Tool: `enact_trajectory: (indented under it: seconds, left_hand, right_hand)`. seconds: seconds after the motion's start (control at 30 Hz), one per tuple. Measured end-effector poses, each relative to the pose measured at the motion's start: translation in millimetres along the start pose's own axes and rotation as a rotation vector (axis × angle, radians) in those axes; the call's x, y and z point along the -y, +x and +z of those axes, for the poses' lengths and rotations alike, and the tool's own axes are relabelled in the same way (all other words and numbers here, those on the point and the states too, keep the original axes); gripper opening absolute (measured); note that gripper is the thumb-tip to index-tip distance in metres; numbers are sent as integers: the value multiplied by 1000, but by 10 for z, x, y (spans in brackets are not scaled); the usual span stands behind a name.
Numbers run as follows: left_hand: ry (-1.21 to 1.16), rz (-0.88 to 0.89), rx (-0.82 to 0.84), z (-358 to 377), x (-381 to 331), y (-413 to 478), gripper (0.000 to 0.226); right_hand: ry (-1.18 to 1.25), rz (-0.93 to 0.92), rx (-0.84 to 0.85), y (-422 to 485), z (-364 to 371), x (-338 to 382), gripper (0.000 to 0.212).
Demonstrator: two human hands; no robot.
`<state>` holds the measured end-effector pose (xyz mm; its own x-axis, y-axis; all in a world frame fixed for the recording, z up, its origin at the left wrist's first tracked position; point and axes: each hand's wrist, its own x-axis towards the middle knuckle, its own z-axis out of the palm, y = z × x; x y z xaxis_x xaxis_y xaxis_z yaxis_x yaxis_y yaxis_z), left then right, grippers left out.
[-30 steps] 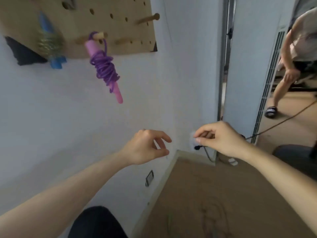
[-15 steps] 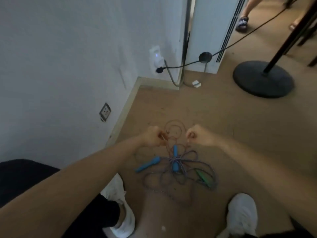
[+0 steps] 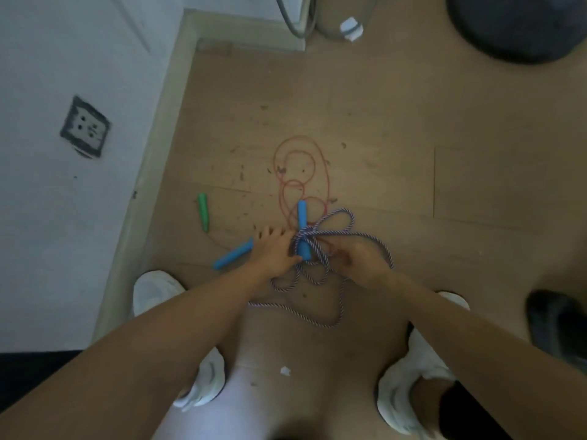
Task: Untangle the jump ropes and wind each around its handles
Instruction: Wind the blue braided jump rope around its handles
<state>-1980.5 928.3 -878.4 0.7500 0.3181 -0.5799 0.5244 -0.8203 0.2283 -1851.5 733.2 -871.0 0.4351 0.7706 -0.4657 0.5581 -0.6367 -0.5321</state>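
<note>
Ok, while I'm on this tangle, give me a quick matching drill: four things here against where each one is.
Things:
1. green handle
2. red cord
3. striped rope
4. socket

Places:
A. looped round a blue handle
B. on the floor, left of the tangle
C. on the wall
D. loose coils beyond the blue handle

Pairs: 1-B, 2-D, 3-A, 4-C

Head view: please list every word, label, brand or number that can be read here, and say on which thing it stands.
None: no text can be read in this view.
Blue handles, green handle, rope: plain, no print shows.
Socket, shoes: no readable label; the picture is too blurred for small marks.
</note>
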Motion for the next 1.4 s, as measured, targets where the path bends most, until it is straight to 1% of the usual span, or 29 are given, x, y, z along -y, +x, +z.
enact_trajectory:
  seconds: [0.07,0.1,0.13,0.17,0.23,0.27,0.33,0.4,0.47,0.5,0.57,0.63,0.67,0.7,0.77,0.8,0.83,0.9,0.93,1.0,1.03,1.1,1.13,1.17,1.23,1.27,1.33,1.37,1.4]
  left_hand:
    - [48,10,-16,-39,-23,44,51]
    - [23,32,-31,-62,-3,83,38]
    - [-70,45,-40,-64,42,131,22]
    - [-224,36,-22,-95,80,158,12]
    - [-528,-9,-18,-187,192,221,11]
    - [-635,-35,-50,-252,251,246,12]
    - [-783,-81,-109,-407,335,249,17]
    - [-924,-102,-127,-510,377,250,21]
    - [-998,-100,-130,-611,367,231,20]
    - [-1015,-107,-136,-679,340,213,20]
    - [-1051,-107,-130,-868,275,166,21]
    - [-1092,-94,-87,-1111,205,90,22]
    - [-1092,-74,-62,-1239,185,44,22]
    - [-1079,-44,-36,-1369,157,-11,23]
    - [-1016,31,32,-1638,83,-148,21]
    - [-972,75,68,-1770,36,-224,18]
    - [-927,124,102,-1905,-21,-313,14]
    - [-828,221,149,-2179,-147,-505,11]
    - [-777,264,165,-2312,-210,-610,9]
    - [-678,349,175,-2570,-342,-814,23]
    - [-630,389,166,-2702,-405,-909,27]
    - [-555,466,134,-2968,-501,-1114,21]
    - [-539,496,117,-3090,-529,-1205,13]
    - [-531,524,88,-3206,-556,-1299,9]
    - [-517,559,3,-3393,-566,-1429,20]
    - [-518,569,-37,-3467,-565,-1477,18]
    - [-535,583,-74,-3584,-550,-1556,4]
    - [-543,586,-70,-3629,-534,-1589,4]
    - [-547,590,-54,-3668,-506,-1624,11]
  right_hand:
    - [58,55,49,-95,69,-7,52]
    - [37,67,66,-131,97,-53,44]
    - [13,88,59,-156,110,-93,36]
    - [-7,109,30,-180,124,-169,29]
    - [-35,124,-20,-262,130,-284,23]
    - [-40,131,-29,-296,149,-348,21]
    - [-34,144,-30,-388,144,-383,22]
    - [-65,146,-49,-433,120,-400,24]
    - [-65,128,-68,-455,68,-357,18]
    - [-51,109,-82,-442,46,-345,19]
    - [53,143,-96,-412,-41,-281,28]
    - [94,133,-116,-375,-194,-232,24]
    - [74,125,-77,-376,-311,-187,20]
    - [-3,114,-19,-371,-419,-169,19]
    - [-128,88,89,-367,-681,-65,23]
    - [-127,77,102,-363,-822,19,24]
    - [-65,59,58,-368,-965,121,23]
    - [100,46,-96,-368,-1304,417,24]
    - [166,38,-175,-370,-1475,594,30]
    - [275,-31,-287,-433,-1812,1003,51]
    - [319,-88,-302,-478,-1962,1200,60]
    - [316,-182,-252,-580,-2216,1530,69]
    - [284,-212,-213,-611,-2319,1650,66]
    - [264,-233,-175,-663,-2415,1771,54]
    - [290,-282,-150,-762,-2577,1956,26]
    - [307,-301,-178,-807,-2659,2017,20]
    - [306,-316,-261,-913,-2838,2095,14]
    - [287,-328,-308,-977,-2926,2126,12]
    - [257,-344,-353,-1055,-3012,2158,9]
